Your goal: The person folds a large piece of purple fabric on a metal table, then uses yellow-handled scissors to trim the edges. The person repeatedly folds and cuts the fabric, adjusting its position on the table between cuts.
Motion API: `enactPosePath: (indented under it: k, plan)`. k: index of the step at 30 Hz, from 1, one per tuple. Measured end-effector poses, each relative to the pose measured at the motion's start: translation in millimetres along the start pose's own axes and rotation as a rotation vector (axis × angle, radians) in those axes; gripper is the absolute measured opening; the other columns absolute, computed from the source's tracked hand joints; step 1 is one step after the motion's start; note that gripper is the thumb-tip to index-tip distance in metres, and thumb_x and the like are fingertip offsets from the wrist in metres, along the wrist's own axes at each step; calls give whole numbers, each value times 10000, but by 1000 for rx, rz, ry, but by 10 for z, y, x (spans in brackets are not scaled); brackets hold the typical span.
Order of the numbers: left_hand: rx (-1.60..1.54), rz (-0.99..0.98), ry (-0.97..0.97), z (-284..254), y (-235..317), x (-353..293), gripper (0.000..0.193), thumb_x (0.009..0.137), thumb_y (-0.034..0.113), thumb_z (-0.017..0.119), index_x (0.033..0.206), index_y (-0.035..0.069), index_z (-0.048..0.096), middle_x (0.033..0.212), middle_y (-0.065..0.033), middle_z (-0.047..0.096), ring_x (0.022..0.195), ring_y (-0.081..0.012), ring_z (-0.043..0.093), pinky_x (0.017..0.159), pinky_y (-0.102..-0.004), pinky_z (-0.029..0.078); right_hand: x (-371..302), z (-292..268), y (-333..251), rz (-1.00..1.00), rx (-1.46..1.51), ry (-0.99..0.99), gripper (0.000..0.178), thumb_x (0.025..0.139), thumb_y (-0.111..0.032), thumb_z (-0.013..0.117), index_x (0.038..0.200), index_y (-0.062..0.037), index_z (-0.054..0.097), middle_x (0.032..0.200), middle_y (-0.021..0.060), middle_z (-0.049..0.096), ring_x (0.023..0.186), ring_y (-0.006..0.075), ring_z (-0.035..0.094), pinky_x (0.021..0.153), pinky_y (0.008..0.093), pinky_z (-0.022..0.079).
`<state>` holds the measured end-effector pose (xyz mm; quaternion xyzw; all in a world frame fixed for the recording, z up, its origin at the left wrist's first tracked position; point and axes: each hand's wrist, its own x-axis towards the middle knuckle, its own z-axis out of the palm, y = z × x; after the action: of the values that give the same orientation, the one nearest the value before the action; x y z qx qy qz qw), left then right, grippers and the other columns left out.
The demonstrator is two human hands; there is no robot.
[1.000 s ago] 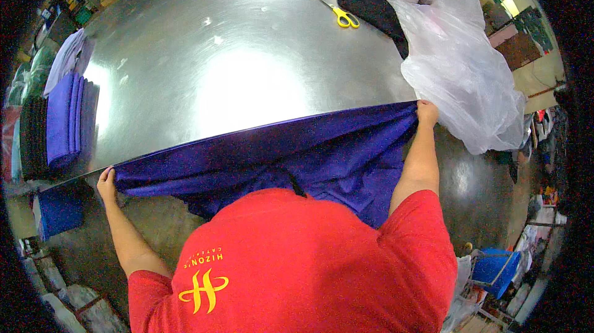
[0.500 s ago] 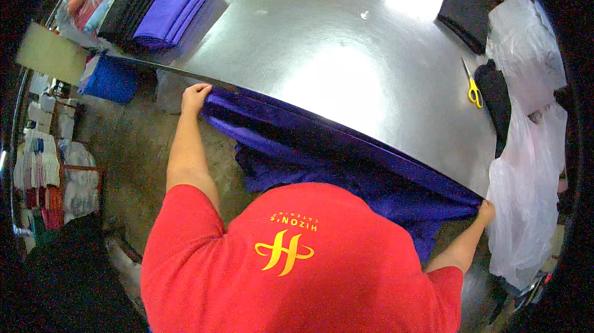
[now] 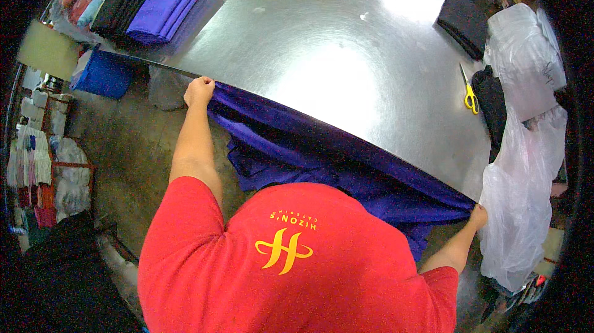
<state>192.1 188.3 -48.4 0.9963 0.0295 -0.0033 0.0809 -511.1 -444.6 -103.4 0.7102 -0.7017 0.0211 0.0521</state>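
Note:
A large dark purple cloth [image 3: 346,166] is stretched between my two hands along the near edge of the metal table [image 3: 247,42]. My left hand [image 3: 200,91] is closed on its far left corner, at the table's edge. At the other end, my right hand [image 3: 478,216] pinches the cloth's right corner, close beside a white plastic bag [image 3: 516,203]. The upper edge of the cloth is taut, while the rest hangs in loose folds in front of my body. My red shirt hides part of its lower side.
Folded purple cloths [image 3: 167,5] and black cloths [image 3: 127,2] are stacked at the far left. Toward the right lie yellow-handled scissors [image 3: 471,99], a black cloth bundle [image 3: 493,107] and folded dark cloth [image 3: 463,23]. A blue bin [image 3: 106,75] stands below the table's left side.
Both hands keep their hold on the cloth. My left hand has shifted slightly away from me and right; my right hand slightly left. The view has shifted a little.

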Motion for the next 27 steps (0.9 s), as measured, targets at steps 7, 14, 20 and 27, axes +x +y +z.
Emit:
enactPosePath:
  k: [7, 14, 20, 27]
  plan:
    - [50, 3, -14, 38, -17, 60, 228, 769, 352, 572, 924, 239, 695, 947, -45, 671, 893, -249, 635, 744, -367, 504, -4, 0, -55, 41, 46, 6, 327, 763, -346, 551, 962, -128, 694, 880, 123, 676, 828, 309, 640, 753, 414, 489]
    - [-39, 109, -8, -94, 72, -66, 240, 764, 370, 577, 878, 201, 704, 891, -70, 673, 839, -272, 642, 718, -383, 504, -98, 8, 16, 166, 64, 6, 352, 758, -341, 590, 1001, -101, 679, 946, 133, 668, 868, 279, 639, 787, 390, 482]
    - [-351, 1123, -445, -22, 928, -1364, 175, 747, 248, 620, 785, 89, 682, 818, -93, 659, 781, -270, 631, 706, -372, 501, -1467, -407, -1427, -53, 871, 280, 232, 780, -131, 646, 962, 11, 618, 852, 104, 639, 733, 203, 585, 709, 322, 477]
    - [-427, 1398, -638, -405, 1763, -2254, 165, 710, 210, 587, 743, 71, 671, 758, -131, 636, 719, -313, 615, 642, -413, 488, -3497, -1602, -3268, -891, 1145, -776, 425, 790, -95, 621, 1200, -44, 518, 970, 149, 619, 695, 194, 598, 667, 313, 489]
